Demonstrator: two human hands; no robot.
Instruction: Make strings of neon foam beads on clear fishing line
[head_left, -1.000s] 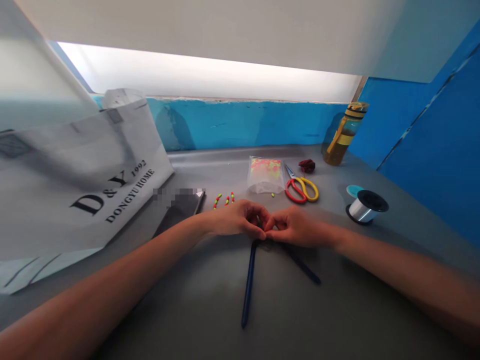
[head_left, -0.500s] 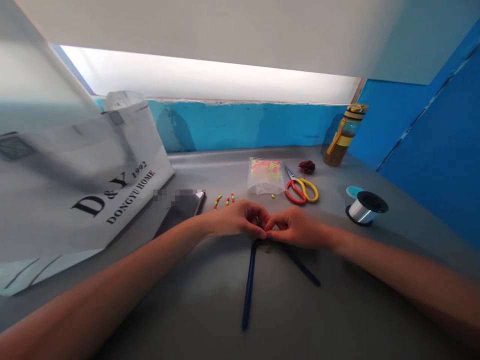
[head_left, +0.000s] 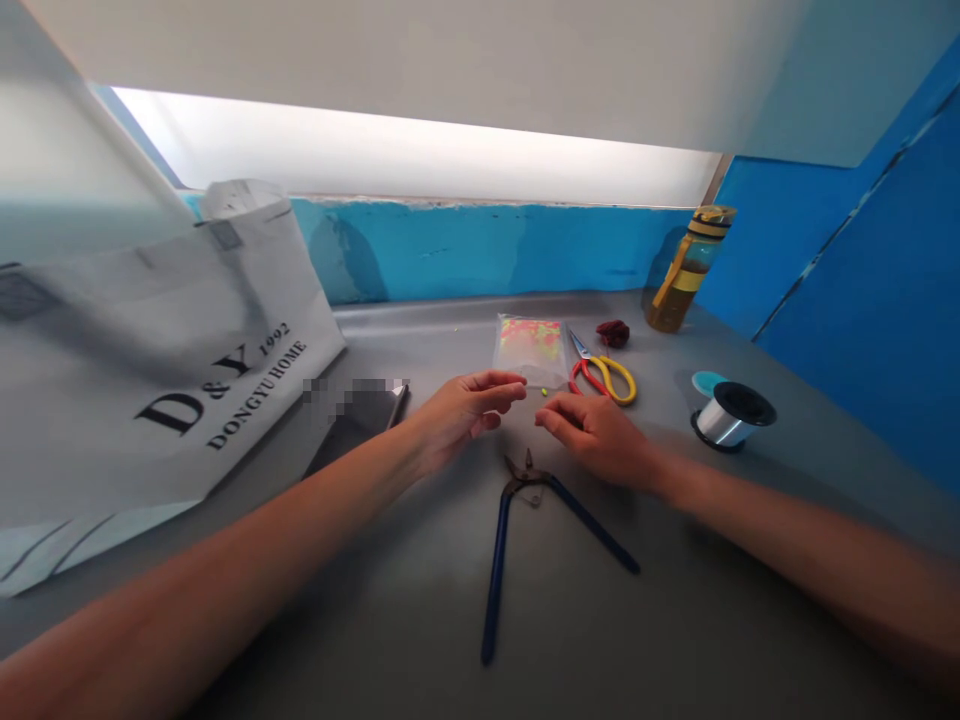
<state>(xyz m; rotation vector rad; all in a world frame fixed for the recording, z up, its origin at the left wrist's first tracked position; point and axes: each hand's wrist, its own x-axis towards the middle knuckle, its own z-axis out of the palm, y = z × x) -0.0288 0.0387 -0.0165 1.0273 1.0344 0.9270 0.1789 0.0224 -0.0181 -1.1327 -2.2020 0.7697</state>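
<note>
My left hand [head_left: 474, 412] is raised above the grey table, its thumb and forefinger pressed together; whatever they pinch is too small to make out. Facing it, my right hand [head_left: 592, 430] has thumb and forefinger closed at the tips, with any held thing too fine to see. Just beyond the gap between them lies a small yellow-green bead [head_left: 544, 392]. Nearer to me, pliers with blue handles [head_left: 496, 580] lie spread apart. A clear bag of red and yellow beads [head_left: 531, 345] sits behind the hands, next to scissors with red and yellow handles [head_left: 619, 380].
A spool of clear line [head_left: 731, 418] and a turquoise disc [head_left: 707, 383] are at the right. Behind stand a dark red bundle [head_left: 613, 333] and a yellow bottle [head_left: 686, 275]. On the left are a dark flat device [head_left: 352, 430] and a large white bag [head_left: 225, 370].
My hands have moved apart and away from the pliers, uncovering their jaws. My left hand has shifted left and up, and the short bead rows behind it no longer show.
</note>
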